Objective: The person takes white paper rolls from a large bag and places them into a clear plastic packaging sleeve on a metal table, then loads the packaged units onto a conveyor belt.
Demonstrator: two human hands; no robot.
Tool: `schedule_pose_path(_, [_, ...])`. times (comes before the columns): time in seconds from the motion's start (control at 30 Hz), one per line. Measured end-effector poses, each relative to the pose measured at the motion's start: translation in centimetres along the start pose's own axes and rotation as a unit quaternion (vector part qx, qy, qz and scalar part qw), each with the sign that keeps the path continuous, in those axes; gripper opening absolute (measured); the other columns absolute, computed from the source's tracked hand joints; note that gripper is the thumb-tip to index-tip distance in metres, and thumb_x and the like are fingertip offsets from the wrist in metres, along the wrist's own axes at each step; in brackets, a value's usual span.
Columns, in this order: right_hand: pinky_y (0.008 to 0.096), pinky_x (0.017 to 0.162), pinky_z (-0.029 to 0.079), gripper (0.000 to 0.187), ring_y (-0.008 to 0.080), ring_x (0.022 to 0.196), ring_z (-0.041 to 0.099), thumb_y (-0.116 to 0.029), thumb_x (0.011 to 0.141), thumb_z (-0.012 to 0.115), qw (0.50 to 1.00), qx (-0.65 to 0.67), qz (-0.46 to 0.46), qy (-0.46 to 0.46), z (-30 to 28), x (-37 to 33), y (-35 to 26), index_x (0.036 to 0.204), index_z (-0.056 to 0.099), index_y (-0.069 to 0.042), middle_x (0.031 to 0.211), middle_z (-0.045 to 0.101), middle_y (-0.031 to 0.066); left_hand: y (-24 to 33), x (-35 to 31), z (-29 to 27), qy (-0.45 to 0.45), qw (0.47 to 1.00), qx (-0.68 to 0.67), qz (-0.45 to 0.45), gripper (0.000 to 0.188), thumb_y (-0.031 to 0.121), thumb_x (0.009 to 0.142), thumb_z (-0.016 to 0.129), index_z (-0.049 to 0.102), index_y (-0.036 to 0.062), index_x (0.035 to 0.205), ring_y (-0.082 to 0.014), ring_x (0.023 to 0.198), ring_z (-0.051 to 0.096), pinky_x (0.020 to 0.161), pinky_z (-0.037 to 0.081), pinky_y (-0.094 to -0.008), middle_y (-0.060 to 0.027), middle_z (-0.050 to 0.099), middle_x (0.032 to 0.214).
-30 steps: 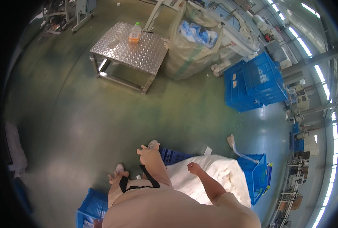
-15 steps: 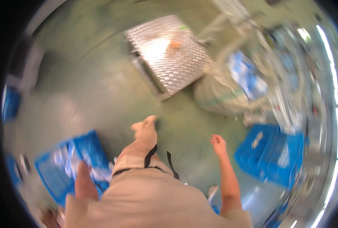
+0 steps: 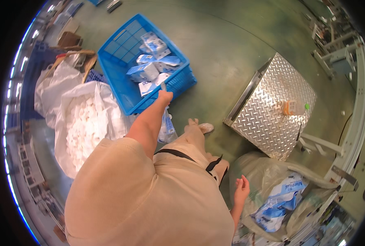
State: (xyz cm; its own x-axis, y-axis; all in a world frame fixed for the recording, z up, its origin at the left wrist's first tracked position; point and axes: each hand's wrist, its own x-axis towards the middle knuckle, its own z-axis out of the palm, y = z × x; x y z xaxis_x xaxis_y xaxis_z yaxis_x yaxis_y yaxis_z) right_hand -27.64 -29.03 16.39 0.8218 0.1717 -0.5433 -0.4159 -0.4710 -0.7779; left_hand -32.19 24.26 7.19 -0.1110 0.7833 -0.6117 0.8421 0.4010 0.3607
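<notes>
My left hand (image 3: 165, 97) reaches out to the near rim of a blue plastic crate (image 3: 125, 39) and grips it, thumb over the edge. Several white-and-blue plastic-wrapped packs (image 3: 144, 73) lie loose in the crate. More of that wrap (image 3: 166, 130) shows below the rim, beside my forearm. My right hand (image 3: 242, 189) hangs with nothing in it, fingers loosely bent and slightly apart. Close by it is a large translucent plastic bag (image 3: 248, 170) with blue-and-white printed wrapping (image 3: 281, 203) on top.
A metal diamond-plate platform (image 3: 268, 102) stands on the green floor to the right, with a small orange-labelled item (image 3: 289, 108) and a green spot (image 3: 306, 106) on it. White sacks (image 3: 108, 102) with white pieces lie left. A machine frame (image 3: 361, 94) runs along the right.
My view has turned left, and the platform and plastic bag now appear farther right. My left hand now holds the crate's rim. My right hand stays low and free.
</notes>
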Motion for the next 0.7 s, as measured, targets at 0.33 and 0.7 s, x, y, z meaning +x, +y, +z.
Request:
schedule_pose_path(0.33, [0.0265, 0.079, 0.047, 0.027, 0.0158, 0.088, 0.06, -0.013, 0.093, 0.049, 0.971, -0.133, -0.106, -0.171, -11.8, 6.4, -0.1, 0.116, 0.054, 0.001, 0.096, 0.061, 0.0111, -13.3, -15.5, 10.0, -0.05, 0.993, 0.026, 0.099, 0.059, 0.024, 0.074, 0.061, 0.037, -0.0103, 0.116, -0.0424, 0.106, 0.052, 0.087, 0.045, -0.0428, -0.0324, 0.052, 0.111])
schedule_pose_path(0.7, [0.0224, 0.065, 0.046, 0.016, 0.0101, 0.071, 0.058, -0.014, 0.091, 0.053, 0.934, -0.098, -0.074, -0.337, 1.9, 8.1, 0.6, 0.099, 0.056, 0.0, 0.082, 0.061, 0.006, -27.3, -32.1, 8.0, -0.299, 0.951, 0.051, 0.062, 0.057, 0.031, 0.077, 0.062, 0.043, -0.0048, 0.117, -0.031, 0.093, 0.057, 0.081, 0.044, -0.0383, -0.0211, 0.058, 0.098])
